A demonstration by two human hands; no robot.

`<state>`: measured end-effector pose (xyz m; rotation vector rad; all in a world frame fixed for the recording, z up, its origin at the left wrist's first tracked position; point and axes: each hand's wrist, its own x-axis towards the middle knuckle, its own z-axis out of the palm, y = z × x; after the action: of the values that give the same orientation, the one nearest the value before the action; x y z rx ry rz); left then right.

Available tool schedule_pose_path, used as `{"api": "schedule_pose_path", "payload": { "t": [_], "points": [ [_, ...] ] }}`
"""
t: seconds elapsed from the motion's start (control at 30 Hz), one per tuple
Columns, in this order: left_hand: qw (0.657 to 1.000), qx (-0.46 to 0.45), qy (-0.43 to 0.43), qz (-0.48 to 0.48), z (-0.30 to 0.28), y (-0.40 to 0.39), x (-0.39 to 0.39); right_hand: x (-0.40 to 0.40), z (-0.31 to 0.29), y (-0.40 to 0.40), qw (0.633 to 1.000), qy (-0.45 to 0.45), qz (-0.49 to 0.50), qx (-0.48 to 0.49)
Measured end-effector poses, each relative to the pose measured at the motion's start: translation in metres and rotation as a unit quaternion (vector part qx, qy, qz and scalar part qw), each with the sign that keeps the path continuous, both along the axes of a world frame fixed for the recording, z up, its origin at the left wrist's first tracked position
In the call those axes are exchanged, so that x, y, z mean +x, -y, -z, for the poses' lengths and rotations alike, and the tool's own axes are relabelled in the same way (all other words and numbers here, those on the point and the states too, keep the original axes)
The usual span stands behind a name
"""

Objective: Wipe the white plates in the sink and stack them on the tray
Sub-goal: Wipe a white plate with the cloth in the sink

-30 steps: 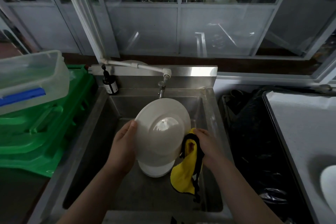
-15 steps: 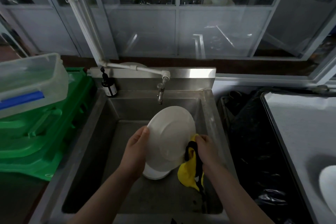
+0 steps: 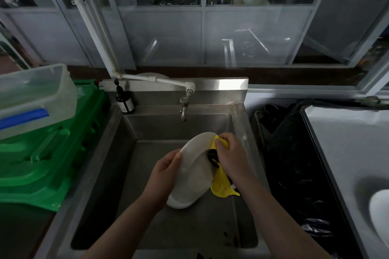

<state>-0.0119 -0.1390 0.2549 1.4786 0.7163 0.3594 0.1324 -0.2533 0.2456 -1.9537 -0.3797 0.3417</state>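
Over the stainless steel sink (image 3: 117, 153), the left hand (image 3: 166, 171) is gripping a tilted round white plate (image 3: 194, 166) while the right hand (image 3: 229, 155), clutching a yellow cloth (image 3: 221, 187), is wiping it; next probably comes stacking it on the tray (image 3: 336, 153).

White plates: three in view; one held tilted (image 3: 195, 166), one beneath it in the sink (image 3: 179, 203), one at the right edge (image 3: 380, 214). Hands: two; left hand (image 3: 164, 174), right hand (image 3: 230, 157). Yellow cloth (image 3: 221, 185): one; dark bottle (image 3: 125, 102): one; tap (image 3: 183, 109): one.
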Motion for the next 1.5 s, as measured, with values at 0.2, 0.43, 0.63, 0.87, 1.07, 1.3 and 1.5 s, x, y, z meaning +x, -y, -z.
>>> {"api": "schedule_pose_path", "payload": {
  "t": [0.2,0.43,0.63,0.87,1.07,1.3,1.5],
  "points": [
    [0.995,0.075,-0.033,0.052,0.000,-0.002,0.003,-0.010,-0.010,-0.004,0.996,0.042,-0.080,-0.015],
    [0.997,0.050,-0.040,0.042,0.006,-0.001,0.001,-0.042,-0.003,-0.015,0.985,0.100,-0.140,0.008],
    [0.999,0.027,-0.044,0.015,0.006,0.000,-0.007,-0.043,0.007,-0.014,0.986,0.074,-0.145,0.039],
    [0.999,-0.033,0.000,-0.011,0.004,-0.004,-0.018,-0.035,0.018,-0.005,0.993,0.027,-0.109,0.041],
    [0.998,-0.056,0.027,-0.015,0.003,-0.006,-0.017,-0.022,0.030,0.006,0.997,-0.012,-0.062,0.036],
    [0.995,-0.083,0.040,-0.038,0.009,-0.007,-0.016,-0.017,0.051,0.023,0.997,-0.075,-0.032,0.004],
    [0.990,-0.109,0.073,-0.046,0.002,-0.015,-0.012,-0.011,0.064,0.035,0.987,-0.160,0.030,-0.001]
  ]
}}
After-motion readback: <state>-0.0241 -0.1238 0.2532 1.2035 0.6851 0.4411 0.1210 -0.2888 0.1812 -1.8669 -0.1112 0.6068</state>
